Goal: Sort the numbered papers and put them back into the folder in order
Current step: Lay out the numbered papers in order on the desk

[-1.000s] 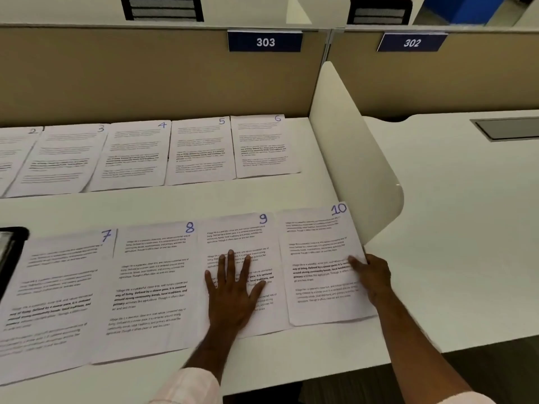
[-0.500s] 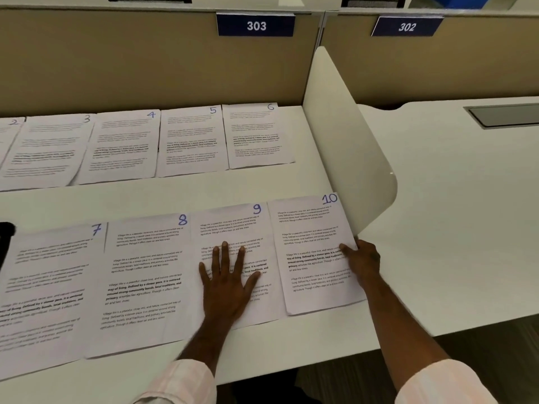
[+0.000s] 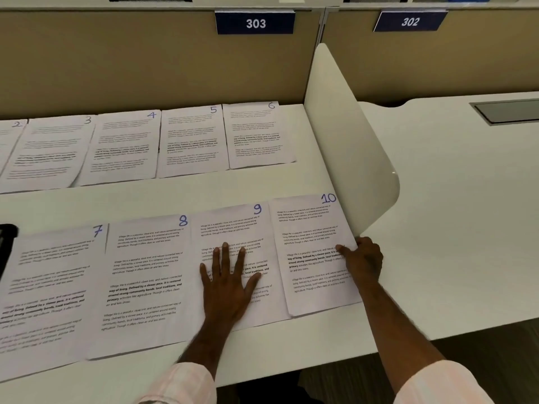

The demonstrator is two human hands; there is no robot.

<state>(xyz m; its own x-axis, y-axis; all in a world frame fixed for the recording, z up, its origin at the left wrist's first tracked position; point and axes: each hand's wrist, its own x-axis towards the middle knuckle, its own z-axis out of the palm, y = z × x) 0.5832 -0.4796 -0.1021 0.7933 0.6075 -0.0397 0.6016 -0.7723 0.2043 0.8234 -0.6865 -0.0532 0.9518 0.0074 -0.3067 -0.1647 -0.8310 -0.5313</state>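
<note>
Nine numbered sheets showed in the head view. They all lay flat on the desk [image 3: 291, 354], to the left of the white divider [image 3: 347, 135].

The back row [image 3: 125, 147] ran 2, 3, 4, 5, 6, and sheet 6 [image 3: 256, 135] was the one closest to the divider's far end. The front row ran 7, 8, 9, 10. Sheet 10 [image 3: 309, 258] lay right beside the divider's near end. Sheet 9 [image 3: 233, 225] came next to the left, and its edge looked tucked under sheet 10. Sheet 8 [image 3: 145, 272] and sheet 7 [image 3: 49, 287] lay farther from the divider.

The left hand [image 3: 227, 284] lay flat on sheet 9 with its fingers spread, pressing it down. The right hand [image 3: 364, 260] was at the divider-side edge of sheet 10. One digit lay on top of the paper and the rest were curled at the edge, so it seemed to pinch the sheet.

A dark thing [image 3: 5, 246] sat farthest left of the divider, cut off by the frame. It may have been the folder, but too little of it showed to be sure.

The sorting looked done, because every number in view was in order. Sheet 1 was not in view. No sheet seemed to be back in the folder yet. The sheets had yet to be gathered into one pile in order and put inside.
</note>
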